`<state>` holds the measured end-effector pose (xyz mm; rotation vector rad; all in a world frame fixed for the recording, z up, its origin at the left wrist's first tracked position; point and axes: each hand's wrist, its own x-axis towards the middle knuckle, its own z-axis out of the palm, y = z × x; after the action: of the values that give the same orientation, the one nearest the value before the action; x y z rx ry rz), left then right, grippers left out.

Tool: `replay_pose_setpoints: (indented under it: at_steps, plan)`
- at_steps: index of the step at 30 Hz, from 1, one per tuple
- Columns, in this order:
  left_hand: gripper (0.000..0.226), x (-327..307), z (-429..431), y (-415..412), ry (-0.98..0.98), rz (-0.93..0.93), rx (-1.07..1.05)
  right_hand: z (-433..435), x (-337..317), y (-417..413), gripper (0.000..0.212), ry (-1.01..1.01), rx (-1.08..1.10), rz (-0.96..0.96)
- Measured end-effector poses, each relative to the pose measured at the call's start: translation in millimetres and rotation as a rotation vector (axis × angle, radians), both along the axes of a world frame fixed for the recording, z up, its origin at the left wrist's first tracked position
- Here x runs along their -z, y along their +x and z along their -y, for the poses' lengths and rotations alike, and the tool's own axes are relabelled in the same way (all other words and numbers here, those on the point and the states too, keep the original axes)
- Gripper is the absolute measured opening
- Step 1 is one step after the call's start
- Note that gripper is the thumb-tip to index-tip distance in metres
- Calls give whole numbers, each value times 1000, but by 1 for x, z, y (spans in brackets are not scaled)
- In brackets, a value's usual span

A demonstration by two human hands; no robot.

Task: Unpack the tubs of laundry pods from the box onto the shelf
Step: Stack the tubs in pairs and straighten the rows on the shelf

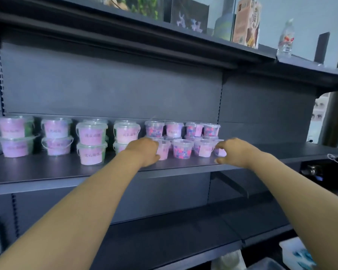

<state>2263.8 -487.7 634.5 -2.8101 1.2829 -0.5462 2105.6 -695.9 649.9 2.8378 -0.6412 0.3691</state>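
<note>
Apparently mid-placement at centre frame: setting down and squaring the front row of small tubs (pixel 182 152) on the dark shelf (pixel 66 172). Reaching with the left hand (pixel 144 151) to the left-end tub (pixel 164 152), fingers (pixel 156 157) curled against its side; cannot tell whether clasping or merely nudging. Closing the right hand (pixel 231 152) round the right-end tub (pixel 221 152), thumb low, fingers up by the rim. Just behind, backing onto a second row stacked two high (pixel 174 129); further left, flanked by stacks of larger pink tubs (pixel 91 142). No sight of the box. Judging the job well advanced. Next, likely: letting go without tipping the neighbours, keeping the line flush, then going back for more, if any left.
</note>
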Motion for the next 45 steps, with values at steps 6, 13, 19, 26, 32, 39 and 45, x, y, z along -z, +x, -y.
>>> replay_pose_setpoints:
  at_steps: [6,13,19,26,32,39,45]
  plan:
    - [32,1,56,14,-22,-6,19,62,2,28,50,42,-11,41]
    - [37,12,149,48,-60,-49,43,160,26,68,40,64,-38,23]
    - [43,26,260,75,-110,-49,59,269,38,124,39,162,-75,76]
    - [50,37,372,122,-154,-84,45,378,58,183,53,212,-158,113]
    - [55,57,421,148,-153,-55,68,417,87,207,55,229,-239,194]
    - [44,76,427,156,-250,-58,88,424,98,210,44,238,-290,360]
    - [42,73,419,146,-209,-42,96,422,99,195,45,303,-322,392]
